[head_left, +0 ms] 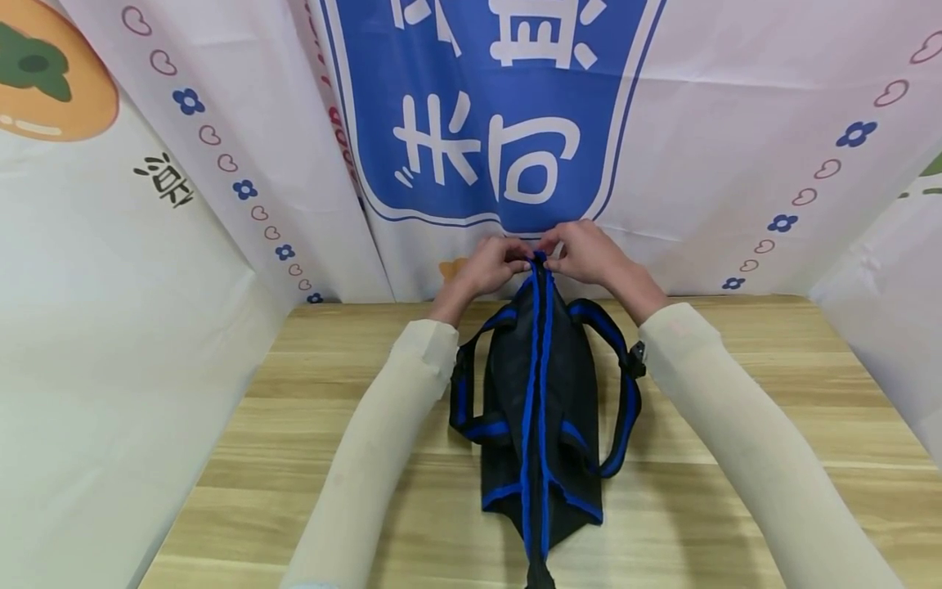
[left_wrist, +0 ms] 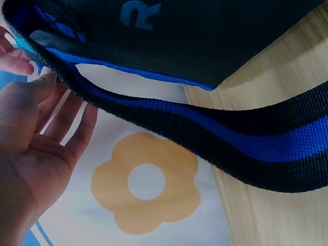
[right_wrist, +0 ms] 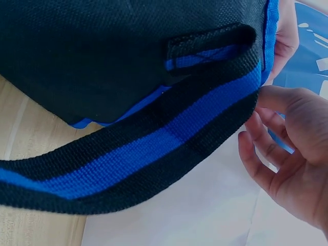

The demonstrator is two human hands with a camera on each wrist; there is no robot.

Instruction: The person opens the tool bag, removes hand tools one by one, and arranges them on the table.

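Note:
A black bag [head_left: 504, 368] with blue edging stands on the table, its long zipper [head_left: 537, 393] running along the top toward me. At the zipper's far end, the left hand [head_left: 496, 266] pinches the bag's edge between thumb and fingers. From the other side the right hand [head_left: 585, 252] pinches the same end, fingertips close to the left hand's. Webbing handles with a blue stripe hang off both sides: the left handle [head_left: 462, 393] and the right handle [head_left: 631, 401]. In the left wrist view, a strap [left_wrist: 287, 148] crosses before the fingertips and partly hides them.
The wood-grain table [head_left: 331, 425] reaches back to a white printed cloth [head_left: 706, 164] hanging right behind the bag. A second white cloth [head_left: 110, 343] stands along the left side. A dark tab [head_left: 540, 575] ends the zipper nearest me.

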